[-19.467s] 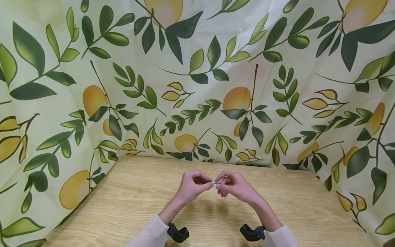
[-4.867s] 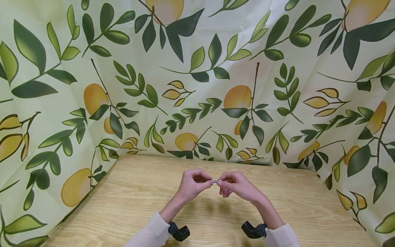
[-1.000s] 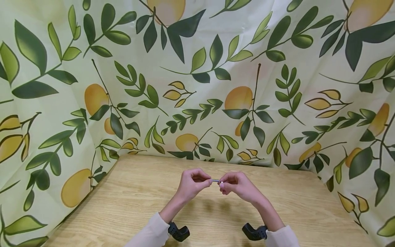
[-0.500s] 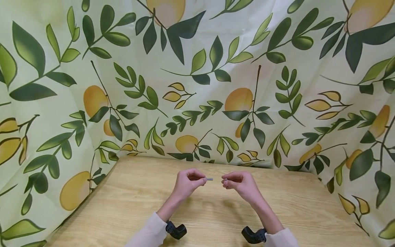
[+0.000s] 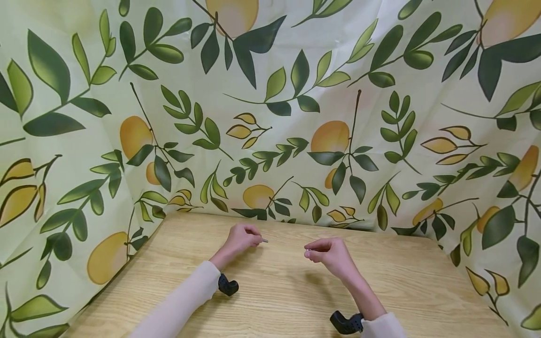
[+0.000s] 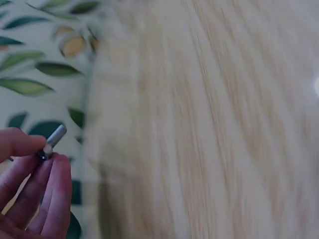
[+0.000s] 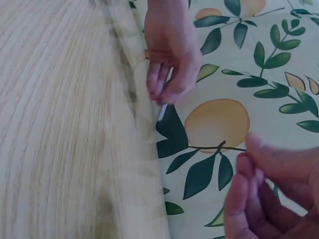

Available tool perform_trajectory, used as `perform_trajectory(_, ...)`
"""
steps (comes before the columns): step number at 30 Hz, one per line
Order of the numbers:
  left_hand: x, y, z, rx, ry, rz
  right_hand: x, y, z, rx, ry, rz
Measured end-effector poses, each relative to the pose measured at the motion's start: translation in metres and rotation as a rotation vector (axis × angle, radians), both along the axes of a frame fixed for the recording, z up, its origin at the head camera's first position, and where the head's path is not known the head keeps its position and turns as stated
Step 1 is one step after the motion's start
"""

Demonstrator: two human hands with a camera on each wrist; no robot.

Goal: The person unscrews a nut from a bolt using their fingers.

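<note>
In the head view my left hand point(image 5: 242, 238) is above the far-left part of the table, pinching a thin silver bolt point(image 5: 265, 241). The left wrist view shows the bolt point(image 6: 57, 134) as a smooth-looking grey shaft sticking out past the thumb and fingertips. Some way to the right, my right hand point(image 5: 331, 256) is raised over the table with thumb and fingertips together. A tiny shiny piece point(image 5: 307, 253), apparently a nut, glints between them, mostly covered. In the right wrist view those fingertips hide it.
A wooden table point(image 5: 270, 291) lies beneath both hands. Behind it and along the sides hangs a white cloth point(image 5: 287, 126) printed with leaves and orange fruit. A black wrist device point(image 5: 228, 285) sits at the left cuff, another black device point(image 5: 345, 322) at the right.
Earlier both hands met at the bolt, with the right fingers on its end. They have since parted: my left hand carried the bolt left and farther away, while the right hand moved little.
</note>
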State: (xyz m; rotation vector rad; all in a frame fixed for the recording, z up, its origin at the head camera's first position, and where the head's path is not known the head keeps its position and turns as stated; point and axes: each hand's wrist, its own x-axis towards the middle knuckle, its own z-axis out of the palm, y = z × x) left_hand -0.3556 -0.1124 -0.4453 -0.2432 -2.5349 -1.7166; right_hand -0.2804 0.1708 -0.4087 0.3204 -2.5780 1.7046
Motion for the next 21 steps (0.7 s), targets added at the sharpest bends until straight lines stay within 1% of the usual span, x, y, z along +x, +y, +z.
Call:
perform_trajectory(2, -0.007, -0.003, -0.004, -0.078, 0.021, -0.012, 0.000, 0.001, -0.002, 0.003, -0.004, -0.009)
perform_trajectory(4, -0.013, -0.006, -0.008, -0.138, 0.040, -0.027, -0.001, 0.002, -0.004, -0.007, -0.010, -0.002)
perform_trajectory(7, -0.018, -0.008, -0.012, -0.205, 0.073, -0.057, -0.002, 0.002, -0.006, -0.014, -0.013, 0.011)
perform_trajectory(10, -0.023, -0.011, -0.013, -0.282, 0.113, -0.085, -0.004, 0.000, -0.009, -0.001, -0.005, 0.001)
perform_trajectory(13, -0.027, -0.013, -0.013, -0.410, 0.199, -0.125, -0.005, -0.003, -0.011, 0.014, 0.002, 0.000)
perform_trajectory(15, -0.029, -0.013, -0.012, -0.508, 0.257, -0.158, -0.006, -0.006, -0.013, 0.011, -0.008, 0.009)
perform_trajectory(17, -0.031, -0.014, -0.011, -0.592, 0.306, -0.182, -0.010, -0.012, -0.014, -0.003, -0.033, 0.016)
perform_trajectory(18, -0.031, -0.014, -0.011, -0.623, 0.319, -0.194, -0.014, -0.015, -0.015, -0.014, -0.051, 0.012)
perform_trajectory(19, -0.032, -0.014, -0.010, -0.645, 0.326, -0.201, -0.018, -0.020, -0.016, -0.029, -0.074, 0.006)
perform_trajectory(21, -0.032, -0.014, -0.009, -0.665, 0.316, -0.207, -0.030, -0.031, -0.020, -0.073, -0.125, -0.005)
